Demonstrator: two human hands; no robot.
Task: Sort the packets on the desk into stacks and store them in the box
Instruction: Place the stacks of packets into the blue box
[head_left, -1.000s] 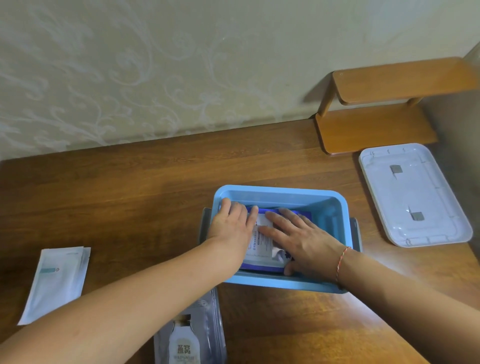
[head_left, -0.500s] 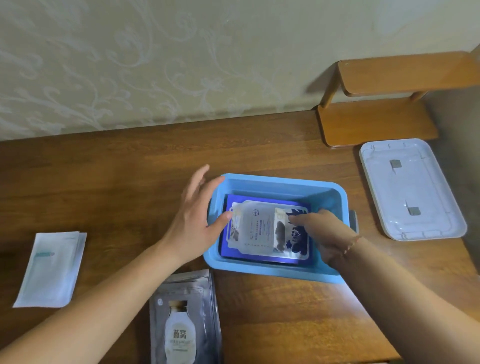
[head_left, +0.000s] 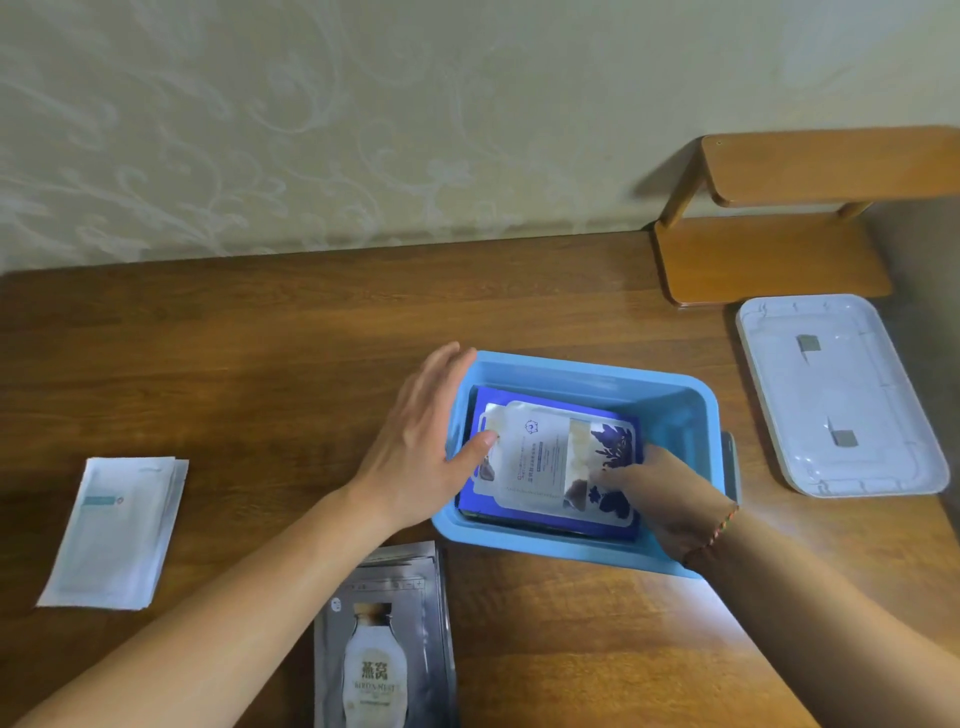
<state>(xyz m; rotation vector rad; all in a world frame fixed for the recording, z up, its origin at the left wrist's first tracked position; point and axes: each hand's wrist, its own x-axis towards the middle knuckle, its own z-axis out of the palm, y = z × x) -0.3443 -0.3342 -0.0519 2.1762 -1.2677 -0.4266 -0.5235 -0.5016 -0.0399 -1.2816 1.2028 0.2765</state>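
Home: patterned wallpaper (head_left: 260, 130), wooden desk (head_left: 260, 338).

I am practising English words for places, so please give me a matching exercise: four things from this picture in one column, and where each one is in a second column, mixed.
Things:
1. white packets
2. silver packets
3. blue-and-white packet
4. white lid

Places:
a. inside the blue box
b. right side of the desk, near the wooden shelf
c. far left of the desk
d. near edge, in front of the box

Pairs: 1-c, 2-d, 3-a, 4-b
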